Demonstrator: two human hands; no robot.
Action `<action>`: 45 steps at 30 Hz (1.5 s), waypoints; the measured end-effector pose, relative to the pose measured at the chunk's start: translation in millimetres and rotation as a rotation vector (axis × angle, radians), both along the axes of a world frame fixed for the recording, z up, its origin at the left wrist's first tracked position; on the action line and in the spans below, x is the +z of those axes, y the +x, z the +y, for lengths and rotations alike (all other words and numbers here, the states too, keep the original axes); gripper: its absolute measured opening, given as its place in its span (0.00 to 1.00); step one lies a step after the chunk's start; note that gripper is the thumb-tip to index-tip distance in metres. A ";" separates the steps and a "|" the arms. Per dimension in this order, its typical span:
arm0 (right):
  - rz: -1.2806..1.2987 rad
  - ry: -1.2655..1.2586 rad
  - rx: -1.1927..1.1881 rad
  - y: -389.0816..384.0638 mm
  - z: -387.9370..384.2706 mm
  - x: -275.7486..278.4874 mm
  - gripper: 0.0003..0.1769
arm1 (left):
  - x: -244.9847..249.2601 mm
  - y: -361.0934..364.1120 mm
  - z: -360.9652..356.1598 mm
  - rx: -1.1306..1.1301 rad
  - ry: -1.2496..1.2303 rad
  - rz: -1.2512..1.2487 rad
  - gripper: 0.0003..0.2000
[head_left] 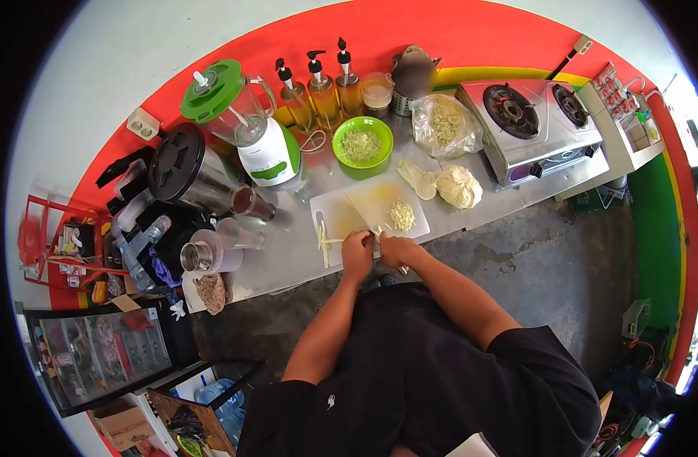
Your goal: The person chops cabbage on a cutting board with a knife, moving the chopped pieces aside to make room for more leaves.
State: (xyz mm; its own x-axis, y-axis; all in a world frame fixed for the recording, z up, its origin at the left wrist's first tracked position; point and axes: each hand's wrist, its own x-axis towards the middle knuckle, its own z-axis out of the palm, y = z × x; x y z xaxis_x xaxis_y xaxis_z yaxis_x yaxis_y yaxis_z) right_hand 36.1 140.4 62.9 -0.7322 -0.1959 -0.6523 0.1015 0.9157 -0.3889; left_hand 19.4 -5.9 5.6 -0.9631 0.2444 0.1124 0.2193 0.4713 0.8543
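My right hand (398,250) is wrapped round the handle of a knife (361,210), whose broad blade slants up and left over the white cutting board (323,204). Close beside it, my left hand (357,255) is closed, fingers bent, on pale strips that look like cabbage; most of what it grips is hidden. More pale strips (324,244) lie at the board's left end. A small heap of chopped cabbage (402,215) sits right of the blade. Past the board stand a cabbage head (459,187), a loose cabbage piece (416,180) and a green bowl (340,142) of shreds.
A two-burner gas stove (531,126) stands at the right, near a plastic bag (445,126) of shreds. Behind are pump bottles (323,97) and a blender (265,152). A large lidded container (183,167) and several clear cups crowd the left end of the metal counter (288,263).
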 end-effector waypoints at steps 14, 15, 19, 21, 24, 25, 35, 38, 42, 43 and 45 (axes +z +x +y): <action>-0.094 0.050 -0.082 3.8 -4.5 23.1 0.32 | -4.0 -1.9 2.3 0.009 -0.042 -0.051 0.04; -0.091 0.048 -0.080 6.1 -5.9 19.7 0.32 | -6.3 -3.1 2.1 0.011 -0.044 -0.049 0.04; 0.020 0.055 -0.053 14.1 -4.5 -0.5 0.27 | -17.8 -4.5 3.8 0.048 -0.031 -0.046 0.04; 0.083 0.046 -0.035 10.5 -2.0 -5.9 0.23 | -19.5 -5.3 2.9 0.058 0.007 -0.044 0.04; 0.047 0.059 -0.001 3.1 -1.0 -0.6 0.24 | -16.9 -7.2 1.0 0.001 0.067 -0.057 0.04; -0.013 0.038 -0.043 4.6 -2.7 15.0 0.24 | -19.4 -8.1 1.1 0.008 0.029 -0.059 0.04; -0.062 0.067 -0.050 2.1 -7.0 15.9 0.26 | -11.6 -8.7 0.0 0.000 -0.008 -0.068 0.03; -0.095 0.024 -0.130 9.9 -9.5 19.7 0.25 | -21.9 -10.8 -1.1 -0.001 -0.023 -0.059 0.03; -0.076 0.005 -0.090 5.9 -1.9 7.0 0.25 | -19.4 -9.5 -2.2 -0.005 0.069 -0.067 0.04; 0.026 0.029 -0.004 5.9 1.5 -14.9 0.23 | -21.4 -10.4 -3.0 -0.026 0.067 -0.078 0.03; 0.132 0.052 0.076 5.7 1.1 -16.1 0.21 | -21.6 -12.4 -3.3 -0.053 0.063 -0.084 0.03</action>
